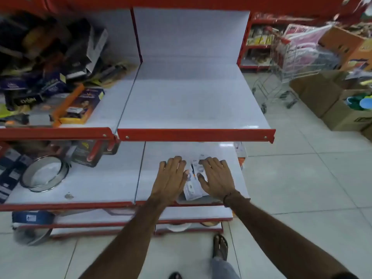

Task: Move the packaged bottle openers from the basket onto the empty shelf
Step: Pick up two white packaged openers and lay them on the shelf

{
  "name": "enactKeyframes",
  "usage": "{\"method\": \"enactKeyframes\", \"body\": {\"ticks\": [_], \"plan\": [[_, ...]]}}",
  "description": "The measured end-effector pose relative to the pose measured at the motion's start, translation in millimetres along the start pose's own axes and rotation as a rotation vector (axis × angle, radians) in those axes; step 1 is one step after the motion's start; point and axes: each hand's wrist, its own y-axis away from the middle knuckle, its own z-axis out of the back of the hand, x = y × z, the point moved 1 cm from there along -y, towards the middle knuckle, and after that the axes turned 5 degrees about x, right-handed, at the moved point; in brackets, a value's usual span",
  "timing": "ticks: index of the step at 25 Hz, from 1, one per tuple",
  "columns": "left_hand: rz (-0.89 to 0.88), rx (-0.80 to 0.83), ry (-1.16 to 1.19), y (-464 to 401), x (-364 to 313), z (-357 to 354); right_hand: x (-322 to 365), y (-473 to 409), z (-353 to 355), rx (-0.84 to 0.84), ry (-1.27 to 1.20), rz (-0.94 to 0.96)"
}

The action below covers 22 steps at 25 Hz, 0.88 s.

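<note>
A small pile of white packaged bottle openers (192, 183) lies on the middle white shelf (159, 158), near its front edge. My left hand (171, 178) rests flat on the left side of the pile, fingers spread. My right hand (216, 176) lies flat on the right side, covering part of the packs. Neither hand grips a pack; both press on them from above. The wide white shelf above (191, 101) is bare. No basket is in view.
Boxed goods (78, 105) crowd the upper left shelf. A round glass-lidded dish (45, 174) sits left on the middle shelf. A wire trolley (281, 63) and cardboard boxes (330, 103) stand on the tiled floor to the right. My sandalled foot (220, 246) is below.
</note>
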Motion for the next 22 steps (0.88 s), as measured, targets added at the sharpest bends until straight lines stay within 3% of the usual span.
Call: {"method": "enactKeyframes", "body": {"ticks": [4,6,8,16,22], "plan": [[0.157,0.328,-0.02,-23,5,-49,-23,-27,-34,0.326,0.021,-0.049],[0.149,0.482,-0.062,-43,5,-71,-32,-48,-50,0.444,0.02,-0.017],[0.124,0.531,-0.096,-56,4,-84,-36,-62,-60,0.508,0.053,0.024],[0.212,0.416,0.028,-79,6,-88,-45,-88,-64,0.397,0.04,0.123],[0.289,0.404,0.153,-79,8,-71,-45,-81,-58,0.482,0.076,0.101]]}}
